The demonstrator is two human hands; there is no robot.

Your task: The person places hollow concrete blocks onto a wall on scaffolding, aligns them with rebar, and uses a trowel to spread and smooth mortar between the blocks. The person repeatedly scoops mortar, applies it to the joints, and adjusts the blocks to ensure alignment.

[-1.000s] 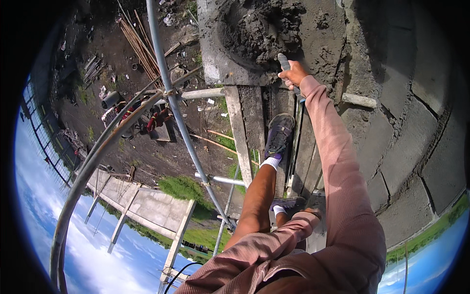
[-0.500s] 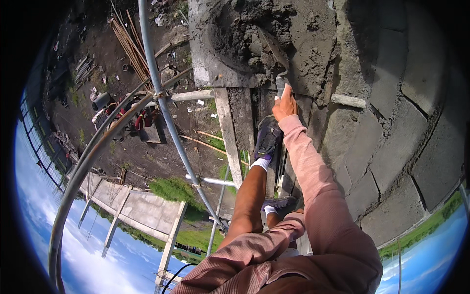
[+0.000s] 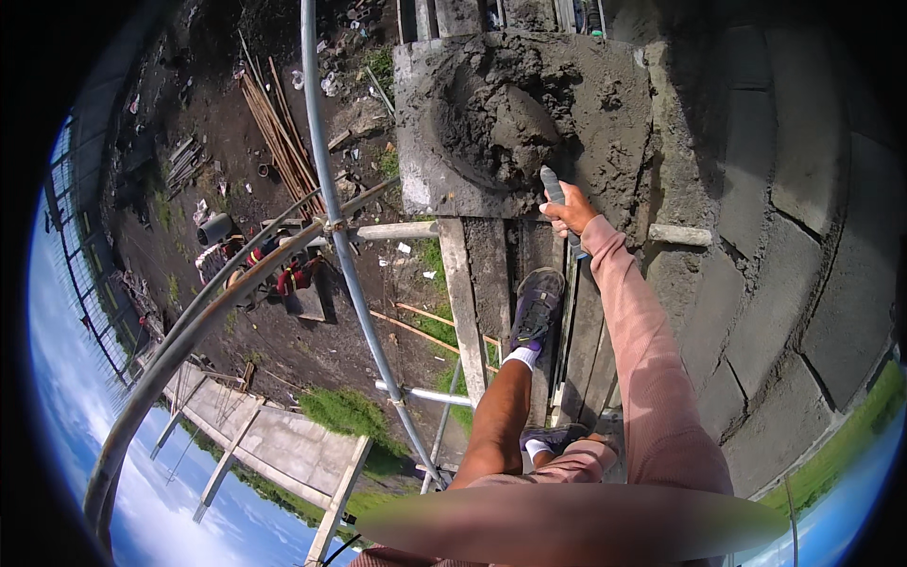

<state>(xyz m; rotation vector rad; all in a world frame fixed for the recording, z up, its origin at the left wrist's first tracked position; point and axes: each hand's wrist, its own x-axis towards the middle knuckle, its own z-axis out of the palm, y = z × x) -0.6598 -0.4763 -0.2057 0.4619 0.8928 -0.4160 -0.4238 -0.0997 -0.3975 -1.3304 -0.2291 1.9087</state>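
My right hand (image 3: 570, 210) is closed round the grey handle of a trowel (image 3: 551, 183). The trowel reaches into a heap of wet grey mortar (image 3: 463, 123), and a smooth rounded mass of mortar sits at its blade end, hiding much of the blade. This heap spreads over a flat, mortar-caked board (image 3: 416, 180) in front of my feet. Of my left arm, a pink sleeve (image 3: 576, 460) shows low beside my leg; its hand is mostly hidden, so its fingers cannot be made out.
I stand on narrow planks (image 3: 487, 283). Metal scaffold pipes (image 3: 335, 208) cross on the left, high above ground with timber poles (image 3: 279, 132) and a person in red (image 3: 298, 276). A grey block wall (image 3: 775, 236) rises at right; a short bar (image 3: 680, 234) juts from it.
The trowel has turned over in my right hand; its bare blade edge showed before, and now mortar covers it. My view has shifted, so the board sits lower and more of its far side shows.
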